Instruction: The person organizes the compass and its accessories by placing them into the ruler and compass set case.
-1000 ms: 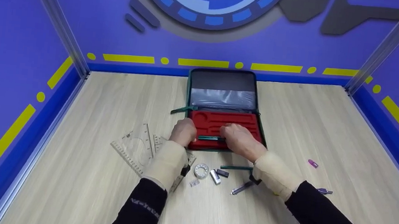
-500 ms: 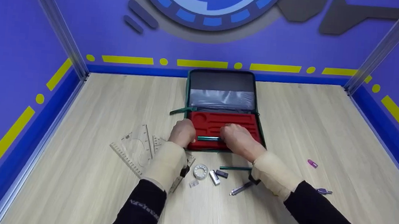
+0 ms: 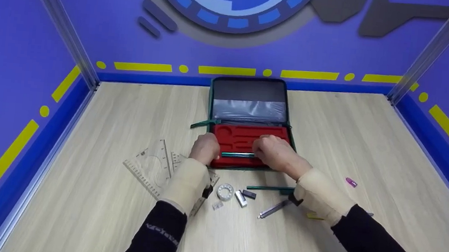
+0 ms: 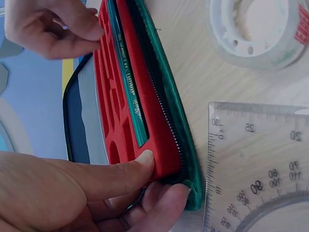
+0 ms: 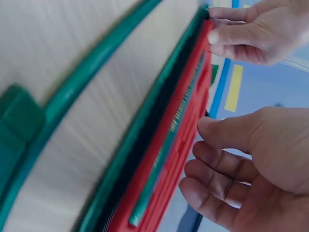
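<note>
A green pencil (image 3: 238, 155) lies in the front slot of the red moulded insert (image 3: 242, 132) of a zip case (image 3: 251, 89), which stands with its lid raised. My left hand (image 3: 205, 148) grips the case's near left corner, and in the left wrist view its thumb (image 4: 123, 171) presses on the insert with the other fingers around the edge. My right hand (image 3: 277, 153) hovers over the right part of the insert. In the right wrist view its loosely bent fingers (image 5: 212, 186) hold nothing and are apart from the pencil (image 5: 166, 137).
Clear rulers (image 3: 148, 166) lie at the left. In front are a tape roll (image 3: 225, 192), a small clear piece (image 3: 217, 205), a silver-and-white block (image 3: 241, 199), a dark block (image 3: 249, 194), another green stick (image 3: 266, 188) and a metallic tool (image 3: 272, 210). A pink piece (image 3: 351, 182) lies right.
My right hand has come off the pencil and shifted slightly right, leaving more of it showing in the slot. My left hand stays on the case corner.
</note>
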Demonstrator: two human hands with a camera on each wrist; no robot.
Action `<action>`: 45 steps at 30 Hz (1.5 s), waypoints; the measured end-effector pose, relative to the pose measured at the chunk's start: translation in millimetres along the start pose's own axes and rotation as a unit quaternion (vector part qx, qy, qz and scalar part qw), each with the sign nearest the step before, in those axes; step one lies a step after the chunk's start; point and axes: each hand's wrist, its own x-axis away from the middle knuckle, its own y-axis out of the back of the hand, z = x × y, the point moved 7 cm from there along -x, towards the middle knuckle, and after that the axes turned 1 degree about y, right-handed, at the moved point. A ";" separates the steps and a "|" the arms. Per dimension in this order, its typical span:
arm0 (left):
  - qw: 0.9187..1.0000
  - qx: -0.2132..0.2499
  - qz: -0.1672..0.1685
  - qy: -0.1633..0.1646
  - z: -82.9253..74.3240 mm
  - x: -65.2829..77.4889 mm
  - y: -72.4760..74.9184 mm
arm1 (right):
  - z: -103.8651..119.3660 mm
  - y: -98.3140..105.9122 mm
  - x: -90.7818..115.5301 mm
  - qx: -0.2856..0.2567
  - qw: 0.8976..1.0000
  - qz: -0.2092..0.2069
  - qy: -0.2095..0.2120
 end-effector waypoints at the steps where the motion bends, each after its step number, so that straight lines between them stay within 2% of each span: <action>1: 1.000 0.000 0.000 0.000 0.0 -0.1 0.5 | -0.3 3.9 2.2 -0.004 1.000 -0.004 0.007; 6: 1.000 -0.004 0.002 0.004 0.6 0.1 2.4 | -0.6 20.2 14.5 -0.012 0.999 -0.013 0.027; 11: 1.000 -0.008 0.002 0.004 1.1 -0.4 3.6 | 1.4 28.9 28.6 0.002 1.000 0.006 0.007; 17: 1.000 -0.015 0.001 0.009 1.9 -2.1 5.3 | 14.3 30.9 42.7 0.029 0.999 0.030 0.014; 23: 1.000 -0.008 0.005 0.000 0.3 -1.9 4.5 | 21.8 22.7 56.4 0.035 0.998 0.060 0.002; 33: 1.000 0.005 0.001 -0.010 -0.9 1.1 4.2 | 24.9 -1.0 77.0 0.047 0.995 0.083 -0.028; 45: 1.000 -0.003 -0.002 -0.015 -1.3 3.3 1.8 | 18.9 -23.8 89.4 0.106 0.992 0.055 -0.029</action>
